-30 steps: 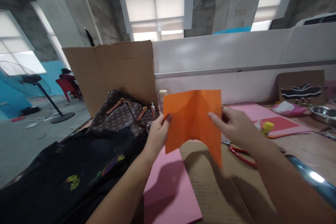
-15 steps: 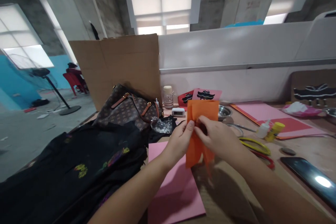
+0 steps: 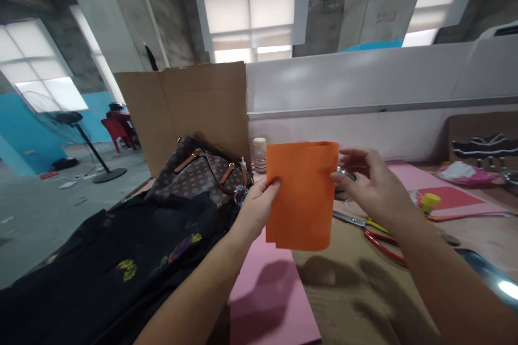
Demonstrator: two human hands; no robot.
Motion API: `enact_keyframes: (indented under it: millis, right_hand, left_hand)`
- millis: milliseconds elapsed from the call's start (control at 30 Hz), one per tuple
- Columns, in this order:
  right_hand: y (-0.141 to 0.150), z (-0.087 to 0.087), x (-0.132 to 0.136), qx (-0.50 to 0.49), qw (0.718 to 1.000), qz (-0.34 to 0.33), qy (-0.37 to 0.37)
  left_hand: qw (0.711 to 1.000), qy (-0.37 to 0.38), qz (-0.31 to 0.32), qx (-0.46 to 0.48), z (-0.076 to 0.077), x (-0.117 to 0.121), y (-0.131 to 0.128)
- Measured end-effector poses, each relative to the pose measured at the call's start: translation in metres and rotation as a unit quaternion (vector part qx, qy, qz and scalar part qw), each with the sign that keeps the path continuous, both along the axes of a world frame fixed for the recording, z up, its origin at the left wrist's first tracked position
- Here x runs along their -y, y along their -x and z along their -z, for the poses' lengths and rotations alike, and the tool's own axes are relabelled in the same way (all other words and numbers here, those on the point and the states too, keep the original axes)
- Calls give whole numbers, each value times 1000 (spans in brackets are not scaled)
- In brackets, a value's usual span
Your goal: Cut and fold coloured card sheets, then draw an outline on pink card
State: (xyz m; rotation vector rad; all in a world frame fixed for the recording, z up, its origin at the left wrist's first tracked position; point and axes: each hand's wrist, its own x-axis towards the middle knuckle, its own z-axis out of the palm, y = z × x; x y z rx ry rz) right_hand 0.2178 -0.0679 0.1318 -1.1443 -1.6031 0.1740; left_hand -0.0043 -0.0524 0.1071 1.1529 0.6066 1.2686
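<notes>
A folded orange sheet (image 3: 301,199) stands upright in front of me, its two layers slightly offset at the bottom left and its fold rounded on the right. My left hand (image 3: 259,199) pinches its left edge, thumb on the near face. By the right edge is my right hand (image 3: 370,178), with thumb and fingers spread apart; the thumb tip lies at the sheet's edge, and I cannot tell whether it touches. Under the orange sheet a pink sheet (image 3: 275,296) lies on brown cardboard (image 3: 343,302).
Red-handled scissors (image 3: 382,245) and a yellow-capped glue bottle (image 3: 429,202) lie to the right, near a phone (image 3: 491,275). Black embroidered cloth (image 3: 101,259) and a brown handbag (image 3: 194,172) fill the left. A cardboard panel (image 3: 194,102) stands behind; a person sits far left.
The orange sheet has turned its broad face toward me. My right hand has let go of its middle and moved right, fingers opening. My left hand has shifted slightly left with it.
</notes>
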Motion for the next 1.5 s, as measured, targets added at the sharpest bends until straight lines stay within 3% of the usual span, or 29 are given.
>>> enact_keyframes:
  millis: [67, 167, 333, 467, 633, 1500]
  right_hand:
    - [-9, 0, -7, -82, 992, -82, 56]
    - [-6, -2, -5, -113, 963, -189, 154]
    - [13, -4, 11, -104, 937, -279, 181]
    - [23, -1, 12, -182, 931, -225, 224]
    - [35, 4, 6, -276, 929, -154, 193]
    - [32, 5, 5, -385, 876, -180, 226]
  left_hand:
    - [1000, -1, -14, 8, -4, 2, 3]
    - [1000, -2, -11, 5, -5, 5, 4]
    - [1000, 6, 3, 23, -3, 6, 2]
    - [999, 20, 4, 39, -1, 5, -3]
    - [999, 21, 27, 40, 6, 7, -12]
    - [999, -11, 37, 1, 7, 9, -8]
